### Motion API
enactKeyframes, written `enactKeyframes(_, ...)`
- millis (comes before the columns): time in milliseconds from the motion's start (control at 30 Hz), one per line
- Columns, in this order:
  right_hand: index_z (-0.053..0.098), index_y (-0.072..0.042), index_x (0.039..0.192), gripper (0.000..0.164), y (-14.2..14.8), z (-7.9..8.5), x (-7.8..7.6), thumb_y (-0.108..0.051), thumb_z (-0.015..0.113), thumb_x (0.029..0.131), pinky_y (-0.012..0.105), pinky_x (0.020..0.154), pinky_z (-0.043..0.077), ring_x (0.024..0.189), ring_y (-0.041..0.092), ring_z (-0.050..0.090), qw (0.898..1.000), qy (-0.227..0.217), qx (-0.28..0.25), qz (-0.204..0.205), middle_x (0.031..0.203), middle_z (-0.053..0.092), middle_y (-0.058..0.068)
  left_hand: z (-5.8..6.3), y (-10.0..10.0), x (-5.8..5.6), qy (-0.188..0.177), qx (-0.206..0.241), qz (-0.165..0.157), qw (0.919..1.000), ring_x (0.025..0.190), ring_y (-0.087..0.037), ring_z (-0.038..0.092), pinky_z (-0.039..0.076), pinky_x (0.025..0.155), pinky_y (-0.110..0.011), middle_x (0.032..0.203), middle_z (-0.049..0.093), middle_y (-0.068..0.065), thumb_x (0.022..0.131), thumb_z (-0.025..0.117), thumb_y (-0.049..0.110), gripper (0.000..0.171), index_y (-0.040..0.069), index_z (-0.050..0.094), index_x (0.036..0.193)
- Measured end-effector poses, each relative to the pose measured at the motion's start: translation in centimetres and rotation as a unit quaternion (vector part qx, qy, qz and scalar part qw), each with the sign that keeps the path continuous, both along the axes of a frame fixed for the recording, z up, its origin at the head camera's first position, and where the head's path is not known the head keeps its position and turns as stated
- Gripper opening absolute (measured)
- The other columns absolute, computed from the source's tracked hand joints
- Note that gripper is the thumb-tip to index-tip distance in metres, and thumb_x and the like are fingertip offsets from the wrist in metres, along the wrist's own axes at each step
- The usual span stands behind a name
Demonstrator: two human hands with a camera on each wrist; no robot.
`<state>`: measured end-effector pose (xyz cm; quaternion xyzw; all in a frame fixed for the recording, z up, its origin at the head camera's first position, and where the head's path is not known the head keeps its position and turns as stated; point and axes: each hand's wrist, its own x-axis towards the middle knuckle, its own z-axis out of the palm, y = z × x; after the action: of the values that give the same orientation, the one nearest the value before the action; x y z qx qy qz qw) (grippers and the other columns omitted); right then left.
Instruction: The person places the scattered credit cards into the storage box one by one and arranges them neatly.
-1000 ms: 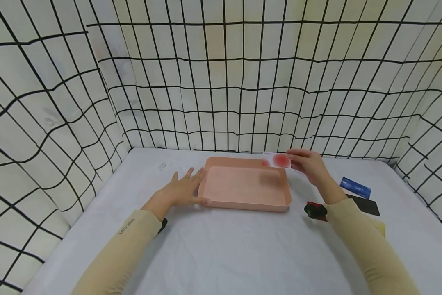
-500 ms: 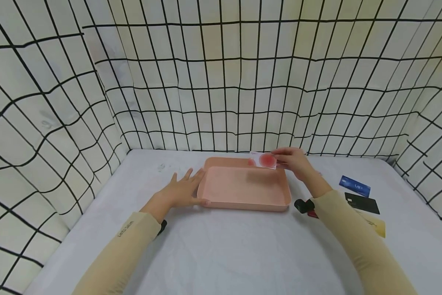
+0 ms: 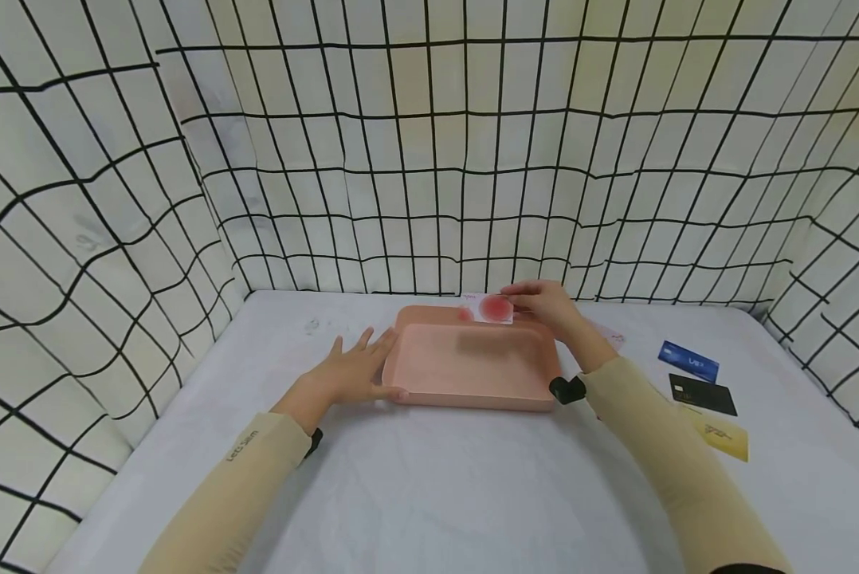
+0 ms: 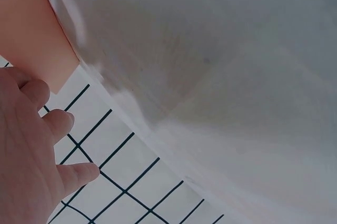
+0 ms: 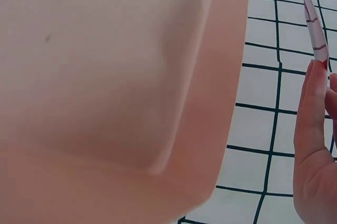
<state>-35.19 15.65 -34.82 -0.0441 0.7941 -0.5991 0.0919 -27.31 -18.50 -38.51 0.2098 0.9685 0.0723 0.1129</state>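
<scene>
My left hand rests with spread fingers against the left edge of a shallow pink tray. In the left wrist view its fingers lie beside the tray's wall. My right hand pinches a thin white card with red round prints by its right end, above the tray's far rim. The right wrist view shows that card edge-on between the fingertips, with the tray corner large at left. The card's shadow falls on the tray floor.
Right of the tray lie a blue card, a black card and a yellow card. A pale pink card is partly hidden behind the right forearm. White fabric with a black grid stands behind and beside the table.
My right hand has carried the white-and-red card leftward along the tray's far rim. More of the cards at right shows now. The left hand has stayed at the tray's edge.
</scene>
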Motion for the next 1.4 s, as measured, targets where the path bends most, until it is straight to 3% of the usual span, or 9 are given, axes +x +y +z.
enactKeyframes(100, 0.065, 0.001, 0.135, 0.032, -0.6, 0.3, -0.3, -0.009, 0.060, 0.104, 0.031, 0.098, 0.054, 0.108, 0.021, 0.065, 1.000, -0.007, 0.009, -0.006, 0.140, 0.061, 0.017, 0.1, -0.1, 0.0, 0.000, 0.003, -0.001, 1.0000, 0.156, -0.039, 0.005, 0.003, 0.116, -0.073, 0.171, 0.010, -0.011, 0.090, 0.060, 0.073, 0.112, 0.007, 0.009, 0.165)
enactKeyframes(233, 0.065, 0.002, 0.134, 0.033, -1.4, 0.3, -0.9, -0.008, 0.062, 0.103, 0.027, 0.089, 0.057, 0.102, 0.018, 0.067, 1.000, -0.011, -0.017, -0.007, 0.137, 0.063, 0.018, 0.1, -0.2, 0.1, 0.000, 0.004, 0.000, 1.0000, 0.156, -0.039, 0.005, 0.003, 0.116, -0.073, 0.171, 0.010, -0.010, 0.090, 0.060, 0.072, 0.112, 0.008, 0.009, 0.165)
enactKeyframes(467, 0.065, 0.005, 0.133, 0.032, -2.5, -1.0, -1.9, -0.004, 0.061, 0.102, 0.020, 0.079, 0.057, 0.088, 0.011, 0.067, 0.999, -0.017, -0.031, 0.003, 0.135, 0.064, 0.018, 0.0, -0.1, 0.1, -0.004, 0.008, 0.000, 1.0000, 0.156, -0.039, 0.004, 0.002, 0.116, -0.073, 0.171, 0.010, -0.010, 0.090, 0.061, 0.072, 0.113, 0.008, 0.008, 0.166)
enactKeyframes(800, 0.065, 0.008, 0.131, 0.031, -4.0, -1.7, -2.1, 0.001, 0.058, 0.102, 0.026, 0.080, 0.059, 0.085, 0.010, 0.067, 0.999, -0.028, -0.012, 0.028, 0.134, 0.064, 0.022, -0.1, 0.0, 0.0, 0.001, 0.006, -0.002, 1.0000, 0.156, -0.039, 0.005, 0.003, 0.116, -0.073, 0.171, 0.010, -0.010, 0.089, 0.060, 0.074, 0.113, 0.009, 0.009, 0.166)
enactKeyframes(1000, 0.065, 0.008, 0.130, 0.030, -5.2, -1.6, -2.1, 0.002, 0.058, 0.102, 0.034, 0.088, 0.059, 0.079, 0.011, 0.067, 0.999, -0.042, 0.000, 0.031, 0.132, 0.064, 0.022, -0.1, -0.1, 0.0, -0.003, 0.004, 0.004, 1.0000, 0.156, -0.038, 0.003, 0.002, 0.116, -0.073, 0.172, 0.009, -0.009, 0.088, 0.061, 0.074, 0.114, 0.011, 0.007, 0.166)
enactKeyframes(1133, 0.067, 0.007, 0.127, 0.029, -5.9, -1.9, -2.3, 0.003, 0.058, 0.101, 0.037, 0.093, 0.057, 0.084, 0.013, 0.066, 0.998, -0.051, 0.010, 0.025, 0.133, 0.064, 0.020, 0.0, -0.1, 0.0, -0.006, 0.003, 0.005, 1.0000, 0.156, -0.038, 0.003, 0.001, 0.116, -0.072, 0.171, 0.010, -0.009, 0.088, 0.061, 0.074, 0.114, 0.011, 0.007, 0.166)
enactKeyframes(1400, 0.072, 0.004, 0.124, 0.029, -6.8, -3.2, -2.3, 0.004, 0.060, 0.098, 0.030, 0.088, 0.055, 0.095, 0.019, 0.063, 0.997, -0.050, 0.044, 0.023, 0.134, 0.064, 0.018, 0.1, -0.1, 0.0, -0.012, 0.007, 0.007, 0.9999, 0.156, -0.039, 0.004, 0.001, 0.116, -0.073, 0.171, 0.010, -0.010, 0.088, 0.062, 0.073, 0.114, 0.010, 0.009, 0.166)
